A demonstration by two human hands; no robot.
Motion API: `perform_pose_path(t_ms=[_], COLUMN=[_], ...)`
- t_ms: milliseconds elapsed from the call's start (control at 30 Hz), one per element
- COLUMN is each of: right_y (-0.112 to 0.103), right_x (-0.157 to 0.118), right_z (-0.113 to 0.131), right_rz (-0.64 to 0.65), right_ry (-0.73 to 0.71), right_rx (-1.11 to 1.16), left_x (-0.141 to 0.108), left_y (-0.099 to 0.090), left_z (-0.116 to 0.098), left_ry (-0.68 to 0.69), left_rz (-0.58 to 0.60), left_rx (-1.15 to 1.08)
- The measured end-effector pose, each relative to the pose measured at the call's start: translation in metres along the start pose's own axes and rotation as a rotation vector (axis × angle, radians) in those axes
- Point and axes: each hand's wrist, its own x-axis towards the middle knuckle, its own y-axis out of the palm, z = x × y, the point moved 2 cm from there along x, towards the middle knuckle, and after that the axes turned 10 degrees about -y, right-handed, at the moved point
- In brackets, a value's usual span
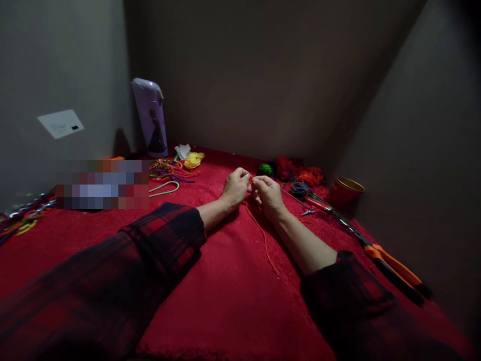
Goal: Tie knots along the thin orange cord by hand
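Over the middle of the red cloth [225, 296], my two hands meet at a small bit of orange-red cord. My left hand [236, 188] is closed with thumb and fingers pinching the cord from the left. My right hand [268, 196] pinches it from the right, fingertips almost touching the left ones. A loose length of the orange-red cord [263, 235] trails from beneath the hands toward me and ends on the cloth. Whatever knot or loop sits between the fingertips is mostly hidden.
Orange-handled pliers [394, 268] and a red cup [343, 190] lie at the right, near a green yarn ball [265, 169] and tangled red yarn [310, 175]. At the back left stand a purple bottle [152, 118] and yellow yarn [194, 160]. Coloured cords [173, 170] lie before them.
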Motion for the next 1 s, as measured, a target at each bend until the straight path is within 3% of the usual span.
perform_pose_path(t_ms=[233,500,700,800,1000], right_y=[0.0015,-0.0003,-0.0022,-0.0026,-0.0035], right_x=[-0.0011,-0.0022,-0.0027,-0.0027,-0.0024], right_z=[0.0019,0.0029,0.0054,0.0061,0.0055], right_rz=[0.035,-0.024,-0.095,-0.11,-0.098], right_ry=[0.016,0.008,-0.019,-0.03,-0.057], right_rx=[-0.007,0.022,0.048,0.038,0.057], left_x=[0.0019,0.0044,0.0007,-0.0007,-0.0049], left_y=[0.002,-0.0045,-0.0001,0.0008,-0.0027], left_z=[0.0077,0.0074,0.0075,0.0077,0.0038], left_ry=[0.001,0.035,0.086,0.108,0.004], left_rz=[0.052,-0.116,-0.004,0.002,-0.072], left_rx=[-0.057,0.076,0.087,0.153,0.374])
